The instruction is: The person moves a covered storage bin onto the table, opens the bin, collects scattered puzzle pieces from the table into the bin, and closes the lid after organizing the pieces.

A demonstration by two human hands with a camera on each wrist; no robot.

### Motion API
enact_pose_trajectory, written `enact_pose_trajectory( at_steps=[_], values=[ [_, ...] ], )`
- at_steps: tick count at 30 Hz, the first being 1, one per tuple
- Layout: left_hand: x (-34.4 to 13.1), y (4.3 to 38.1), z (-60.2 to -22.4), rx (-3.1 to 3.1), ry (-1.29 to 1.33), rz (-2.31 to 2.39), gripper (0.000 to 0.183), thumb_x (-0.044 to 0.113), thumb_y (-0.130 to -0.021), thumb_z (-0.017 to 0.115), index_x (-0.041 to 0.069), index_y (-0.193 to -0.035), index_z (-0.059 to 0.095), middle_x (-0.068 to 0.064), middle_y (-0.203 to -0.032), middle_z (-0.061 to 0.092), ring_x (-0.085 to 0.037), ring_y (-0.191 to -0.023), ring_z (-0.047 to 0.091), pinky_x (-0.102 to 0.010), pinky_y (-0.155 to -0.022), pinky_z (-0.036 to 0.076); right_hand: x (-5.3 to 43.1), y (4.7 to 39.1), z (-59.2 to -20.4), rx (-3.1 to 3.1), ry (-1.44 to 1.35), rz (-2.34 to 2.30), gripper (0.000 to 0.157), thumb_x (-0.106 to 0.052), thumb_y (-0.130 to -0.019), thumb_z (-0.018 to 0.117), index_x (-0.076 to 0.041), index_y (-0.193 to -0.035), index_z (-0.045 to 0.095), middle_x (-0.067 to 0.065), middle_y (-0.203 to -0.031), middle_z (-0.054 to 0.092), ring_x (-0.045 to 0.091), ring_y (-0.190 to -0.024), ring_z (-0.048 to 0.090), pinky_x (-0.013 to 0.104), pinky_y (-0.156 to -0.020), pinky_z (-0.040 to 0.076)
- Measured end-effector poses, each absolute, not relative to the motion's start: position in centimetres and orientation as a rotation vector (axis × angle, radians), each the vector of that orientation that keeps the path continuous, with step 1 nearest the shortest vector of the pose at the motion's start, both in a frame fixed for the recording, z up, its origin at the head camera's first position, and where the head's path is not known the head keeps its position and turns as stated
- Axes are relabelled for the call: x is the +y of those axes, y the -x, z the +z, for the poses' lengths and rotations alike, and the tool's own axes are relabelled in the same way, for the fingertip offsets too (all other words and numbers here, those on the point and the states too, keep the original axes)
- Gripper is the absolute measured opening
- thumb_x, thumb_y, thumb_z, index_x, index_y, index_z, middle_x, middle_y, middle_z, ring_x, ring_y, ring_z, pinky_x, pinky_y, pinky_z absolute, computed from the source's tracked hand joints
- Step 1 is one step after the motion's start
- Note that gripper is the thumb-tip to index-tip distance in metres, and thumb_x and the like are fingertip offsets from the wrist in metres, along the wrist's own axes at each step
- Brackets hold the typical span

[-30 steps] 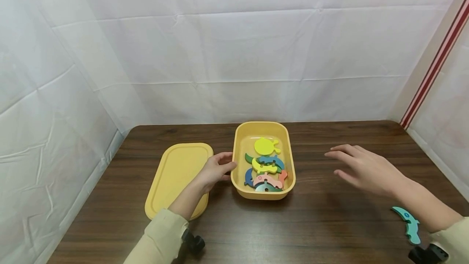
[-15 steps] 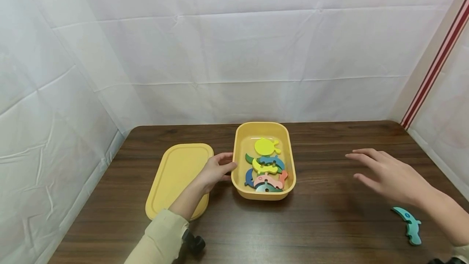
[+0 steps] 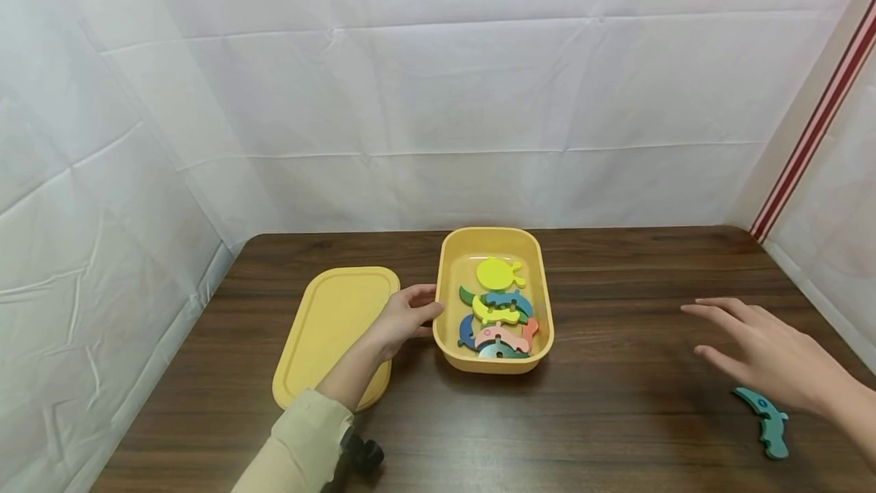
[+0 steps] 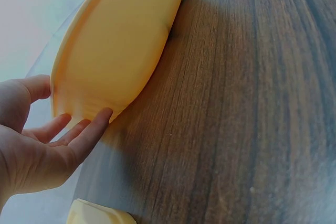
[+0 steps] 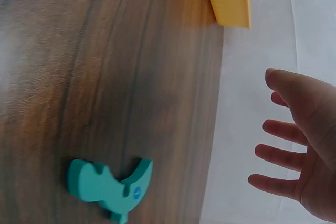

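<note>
My left hand [image 3: 402, 319] holds the left wall of an open yellow box [image 3: 494, 365], thumb at the rim and fingers on the outside, as the left wrist view shows. Inside the box lie several flat animal-shaped pieces: a yellow round one [image 3: 496, 274] at the back, with blue, green, yellow, pink and teal ones heaped toward the front. My right hand [image 3: 773, 352] hovers over the right side of the table, fingers apart and holding nothing. Just below it, a teal curved animal piece [image 3: 768, 424] with a blue eye spot lies on the wood; the right wrist view shows this teal piece [image 5: 107, 187] too.
A yellow lid [image 3: 328, 333] lies flat left of the box, partly under my left forearm. The dark wooden table [image 3: 602, 417] ends at the back against a white cloth wall [image 3: 452, 97]. A red-striped band [image 3: 821, 112] runs down the right.
My right hand has moved right and slightly nearer, toward the teal piece. My left hand and the box have stayed in place.
</note>
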State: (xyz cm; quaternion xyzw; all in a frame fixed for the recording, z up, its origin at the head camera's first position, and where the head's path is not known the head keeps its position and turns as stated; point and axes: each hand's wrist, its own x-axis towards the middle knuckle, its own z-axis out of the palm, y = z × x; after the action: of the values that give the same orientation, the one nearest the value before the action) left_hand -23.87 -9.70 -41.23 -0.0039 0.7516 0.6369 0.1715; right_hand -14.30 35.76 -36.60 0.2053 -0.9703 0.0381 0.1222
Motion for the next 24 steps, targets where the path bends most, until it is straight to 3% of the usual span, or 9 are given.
enact_pose_trajectory(
  at_steps=[4, 13, 24],
  values=[
    [-9.7, 23.9, -41.1, 2.137, 0.018, 1.809, 0.044, 0.013, -0.089, 0.058, 0.003, -0.131, 0.047, -0.017, -0.123, 0.052, -0.026, -0.103, 0.059, -0.038, -0.079, 0.055, 36.3, 13.9, -37.2, -2.807, -0.606, 0.098, 0.057, -0.032, -0.077, 0.072, -0.022, -0.129, 0.05, 0.009, -0.118, 0.054, 0.036, -0.092, 0.057, 0.031, -0.044, 0.041],
    [-9.7, 23.8, -41.0, 2.138, 0.022, 1.808, 0.044, 0.013, -0.089, 0.058, 0.003, -0.13, 0.047, -0.016, -0.122, 0.052, -0.025, -0.102, 0.059, -0.038, -0.078, 0.055, 37.3, 13.0, -38.6, -2.844, -0.548, 0.128, 0.058, -0.034, -0.076, 0.073, -0.018, -0.127, 0.051, 0.014, -0.112, 0.056, 0.041, -0.092, 0.057, 0.046, -0.05, 0.047],
    [-9.6, 23.8, -41.0, 2.133, 0.023, 1.819, 0.044, 0.012, -0.089, 0.059, 0.004, -0.13, 0.048, -0.016, -0.122, 0.053, -0.023, -0.101, 0.06, -0.037, -0.078, 0.055, 38.1, 12.2, -40.3, -2.955, -0.441, 0.105, 0.059, -0.035, -0.075, 0.074, -0.011, -0.124, 0.052, 0.021, -0.109, 0.058, 0.042, -0.084, 0.059, 0.047, -0.051, 0.048]
  ],
)
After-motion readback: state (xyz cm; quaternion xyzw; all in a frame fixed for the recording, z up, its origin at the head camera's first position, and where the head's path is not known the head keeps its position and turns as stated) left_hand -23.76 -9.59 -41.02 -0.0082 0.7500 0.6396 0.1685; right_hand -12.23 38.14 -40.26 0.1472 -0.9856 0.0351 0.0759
